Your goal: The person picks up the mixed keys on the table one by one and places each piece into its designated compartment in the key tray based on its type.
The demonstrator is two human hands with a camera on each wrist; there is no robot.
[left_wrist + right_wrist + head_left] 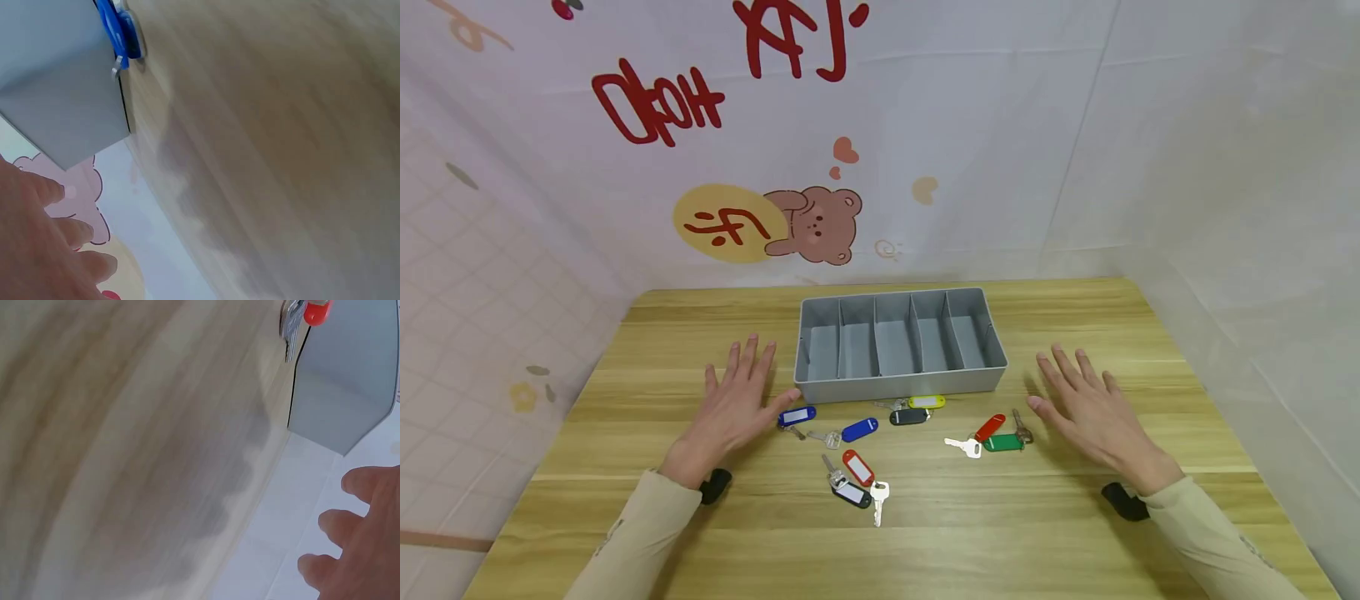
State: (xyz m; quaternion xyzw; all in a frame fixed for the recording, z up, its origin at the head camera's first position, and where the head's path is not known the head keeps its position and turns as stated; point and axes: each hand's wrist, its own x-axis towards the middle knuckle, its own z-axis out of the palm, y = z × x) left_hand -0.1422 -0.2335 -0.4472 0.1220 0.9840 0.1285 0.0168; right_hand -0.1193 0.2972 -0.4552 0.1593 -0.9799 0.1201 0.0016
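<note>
My left hand [732, 410] is spread over the table's left side, holding nothing, its thumb close to a blue key tag [797, 416]. On the right, my right hand [1093, 417] is spread too, nearest to a key [1022, 427] by a green key tag [1003, 443] and a red key tag [990, 428]. Between the hands lie more tagged keys: a second blue tag [860, 430], a yellow tag [927, 402], a black tag [909, 417], another red tag [858, 468] and another black tag [852, 494]. Behind them sits a grey divided tray [898, 387] with several bare compartments.
The wooden table [940, 542] ends at a back wall covering [985, 208] printed with a bear [829, 225] and red lettering. White sheeting [1247, 250] closes off the right side. A black strap piece [1125, 502] hangs at the right wrist.
</note>
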